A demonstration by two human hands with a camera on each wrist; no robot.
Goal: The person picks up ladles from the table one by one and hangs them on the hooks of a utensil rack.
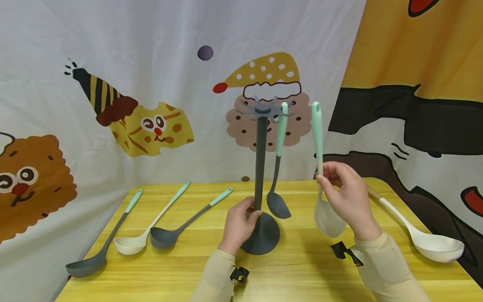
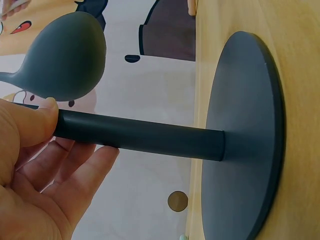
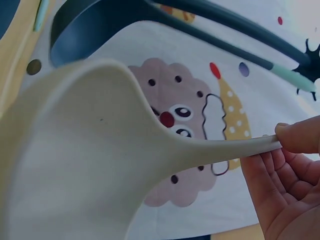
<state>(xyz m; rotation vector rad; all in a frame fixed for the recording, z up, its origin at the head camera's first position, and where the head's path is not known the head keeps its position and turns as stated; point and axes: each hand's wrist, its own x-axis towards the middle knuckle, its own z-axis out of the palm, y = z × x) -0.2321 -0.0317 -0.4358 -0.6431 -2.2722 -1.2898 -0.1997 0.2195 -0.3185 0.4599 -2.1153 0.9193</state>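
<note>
My left hand (image 1: 240,224) grips the lower part of the dark grey pole of a utensil stand (image 1: 261,163), just above its round base (image 2: 245,135). From the hooked top of the stand hangs a dark grey ladle (image 1: 279,205) with a mint green handle, on the right side of the pole. In my right hand (image 1: 349,197) a cream ladle (image 1: 330,220) with a mint handle is pinched at the neck between thumb and fingers. It is held upright, bowl down, right of the stand. The right wrist view shows its bowl (image 3: 75,150) up close.
On the table's left lie a dark grey ladle (image 1: 88,265), a cream ladle (image 1: 130,244) and another dark grey ladle (image 1: 166,238), all with mint handles. A white ladle (image 1: 435,246) with a wooden handle end lies at the right. Behind the table hangs a cartoon-printed curtain (image 1: 158,50).
</note>
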